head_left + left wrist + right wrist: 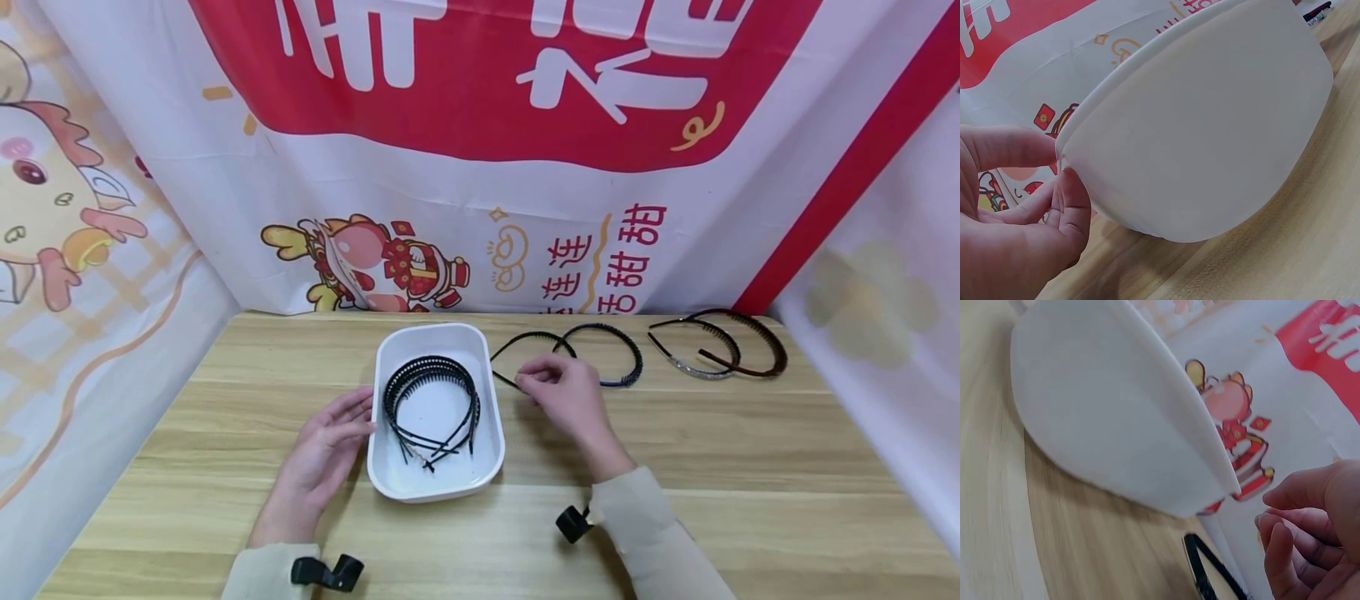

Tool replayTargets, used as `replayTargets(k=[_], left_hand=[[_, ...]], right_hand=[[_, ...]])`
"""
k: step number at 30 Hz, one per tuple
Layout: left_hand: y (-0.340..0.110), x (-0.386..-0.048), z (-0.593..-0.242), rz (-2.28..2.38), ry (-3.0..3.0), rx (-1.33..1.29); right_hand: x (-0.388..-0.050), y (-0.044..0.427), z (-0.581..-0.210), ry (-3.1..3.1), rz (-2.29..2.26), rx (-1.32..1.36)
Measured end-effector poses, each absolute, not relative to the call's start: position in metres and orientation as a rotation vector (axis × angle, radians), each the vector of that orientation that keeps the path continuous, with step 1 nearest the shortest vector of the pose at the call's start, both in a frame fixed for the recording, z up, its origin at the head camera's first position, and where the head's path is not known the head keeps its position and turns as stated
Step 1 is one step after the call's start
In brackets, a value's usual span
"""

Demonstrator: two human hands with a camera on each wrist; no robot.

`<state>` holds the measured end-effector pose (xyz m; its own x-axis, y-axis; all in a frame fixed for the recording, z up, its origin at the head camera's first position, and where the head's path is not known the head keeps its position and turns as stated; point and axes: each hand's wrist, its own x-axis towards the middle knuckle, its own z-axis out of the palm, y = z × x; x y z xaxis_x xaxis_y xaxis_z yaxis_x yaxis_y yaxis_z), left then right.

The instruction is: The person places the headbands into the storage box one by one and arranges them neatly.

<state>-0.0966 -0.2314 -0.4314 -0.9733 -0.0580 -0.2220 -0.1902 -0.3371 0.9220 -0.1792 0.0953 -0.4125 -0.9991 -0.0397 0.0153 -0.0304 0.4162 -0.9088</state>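
A white plastic basin stands on the table with several black toothed headbands lying inside it. My left hand rests against the basin's left wall, thumb and fingertips touching its outside near the rim, as the left wrist view also shows. To the right of the basin, my right hand is over a black headband that lies on the table. The fingers of the right hand are loosely bent, with a gap to the thumb and nothing visible between them. The headband's ends lie below that hand in the right wrist view.
A dark headband with a bluish tint overlaps the black one. Farther right lie a headband with silvery decoration and a brown headband. A printed cloth hangs behind the wooden table.
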Motion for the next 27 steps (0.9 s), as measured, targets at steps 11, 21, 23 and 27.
replayTargets(k=[11,21,23,27], left_hand=[[-0.233,-0.095,-0.434,2.505,1.753,-0.297],[-0.233,-0.096,-0.434,2.503,1.755,-0.306],[-0.233,-0.097,-0.435,2.502,1.758,-0.304],[-0.233,-0.096,-0.435,2.502,1.755,-0.299]], right_hand=[[-0.186,0.13,-0.425,2.598,-1.717,0.11],[-0.194,0.175,-0.434,2.63,-1.678,0.306],[-0.195,0.183,-0.436,2.632,-1.7,0.352],[-0.196,0.196,-0.438,2.583,-1.78,0.48]])
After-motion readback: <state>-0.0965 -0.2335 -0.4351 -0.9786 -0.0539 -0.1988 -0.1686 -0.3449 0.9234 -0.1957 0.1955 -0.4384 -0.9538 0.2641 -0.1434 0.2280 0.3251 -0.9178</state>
